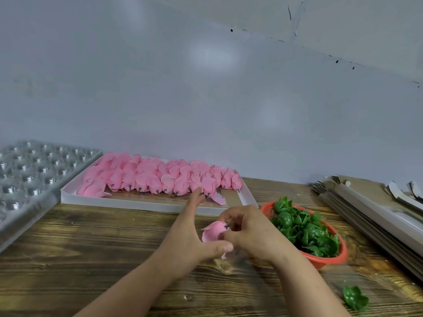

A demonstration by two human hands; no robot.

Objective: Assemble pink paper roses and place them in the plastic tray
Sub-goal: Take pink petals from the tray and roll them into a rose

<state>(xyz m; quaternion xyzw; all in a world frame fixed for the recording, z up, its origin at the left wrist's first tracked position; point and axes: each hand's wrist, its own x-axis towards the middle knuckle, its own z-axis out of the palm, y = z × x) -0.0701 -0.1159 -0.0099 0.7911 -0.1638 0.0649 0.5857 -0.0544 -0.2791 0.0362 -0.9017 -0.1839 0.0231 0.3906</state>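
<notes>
1. The red plastic basket (329, 259) stands just right of the hands and holds a heap of green plastic calyxes (304, 229), glossy and spiky-edged.
2. One loose green calyx (355, 298) lies apart on the table near the right forearm.
3. The shallow white box (146, 201) sits behind the hands; it holds rows of pink paper roses (155, 177), thin-petalled, with short dark stems pointing toward the person.
4. The clear plastic tray (34, 177), moulded in rows of round cells, lies at far left, touching the white box corner.
5. A stack of flat cardboard sheets (370, 216) lies at far right.
6. The table (91, 248) is dark, rough-grained wood. A plain pale grey wall (206, 88) rises behind it.
7. The pink rose in work (214, 232) is held above the table between both hands, in front of the box.
8. The left hand (190, 239) supports it: thumb pressed under the petals, index finger extended straight toward the box.
9. The right hand (247, 229) has its fingers curled around the rose's stem end, partly hiding it.
</notes>
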